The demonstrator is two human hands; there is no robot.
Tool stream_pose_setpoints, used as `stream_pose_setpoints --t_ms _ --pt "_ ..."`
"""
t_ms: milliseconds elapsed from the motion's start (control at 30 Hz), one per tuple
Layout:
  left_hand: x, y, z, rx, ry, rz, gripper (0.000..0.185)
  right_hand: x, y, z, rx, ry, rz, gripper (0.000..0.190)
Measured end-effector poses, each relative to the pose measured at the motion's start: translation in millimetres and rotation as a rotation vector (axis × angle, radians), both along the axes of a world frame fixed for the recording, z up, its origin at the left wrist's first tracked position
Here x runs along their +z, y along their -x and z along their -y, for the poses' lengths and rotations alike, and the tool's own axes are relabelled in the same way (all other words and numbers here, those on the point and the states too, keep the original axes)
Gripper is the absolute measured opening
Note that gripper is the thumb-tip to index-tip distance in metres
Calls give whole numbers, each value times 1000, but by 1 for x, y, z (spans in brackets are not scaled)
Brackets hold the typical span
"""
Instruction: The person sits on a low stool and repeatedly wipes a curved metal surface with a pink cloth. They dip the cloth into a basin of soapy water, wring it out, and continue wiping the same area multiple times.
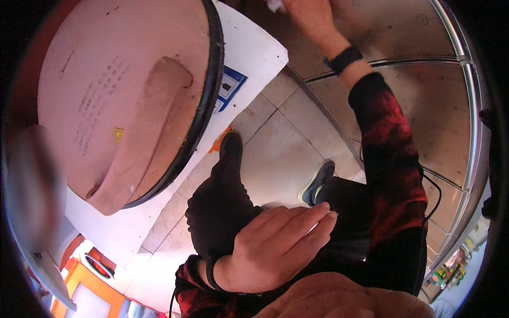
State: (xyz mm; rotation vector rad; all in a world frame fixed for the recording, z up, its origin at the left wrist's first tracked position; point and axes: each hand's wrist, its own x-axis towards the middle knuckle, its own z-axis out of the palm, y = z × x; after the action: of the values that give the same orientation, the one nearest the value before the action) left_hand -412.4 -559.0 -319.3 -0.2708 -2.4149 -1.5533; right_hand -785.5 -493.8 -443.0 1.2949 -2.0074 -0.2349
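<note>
At the top edge my right hand reaches out over a glossy brown panel with metal trim. Its fingers are around a small white crumpled piece, perhaps tissue or cloth; the frame cuts it off. A black band circles that wrist. My left hand is in front of my body, back up, fingers close together. Bits of white show between its fingers, but whether it holds something is hidden. To the left stands a large round lid with a thick bar handle and black rim.
Under the lid is a white surface bearing a blue label. My shoes stand on a tiled floor. Curved metal trim edges the panels at right. An orange-framed piece stands at lower left.
</note>
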Motion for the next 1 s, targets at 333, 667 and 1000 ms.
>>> stream_pose_setpoints --t_ms 333,667,1000 --pt "-4 0 2 -25 39 115 26 -64 11 46 -166 -145 -17 42" --pt "-7 -3 2 -2 78 105 24 -226 -51 -89 -263 -637 263 43" --pt "-5 -4 -9 6 133 41 22 -32 -40 -65 -394 -160 139 36"
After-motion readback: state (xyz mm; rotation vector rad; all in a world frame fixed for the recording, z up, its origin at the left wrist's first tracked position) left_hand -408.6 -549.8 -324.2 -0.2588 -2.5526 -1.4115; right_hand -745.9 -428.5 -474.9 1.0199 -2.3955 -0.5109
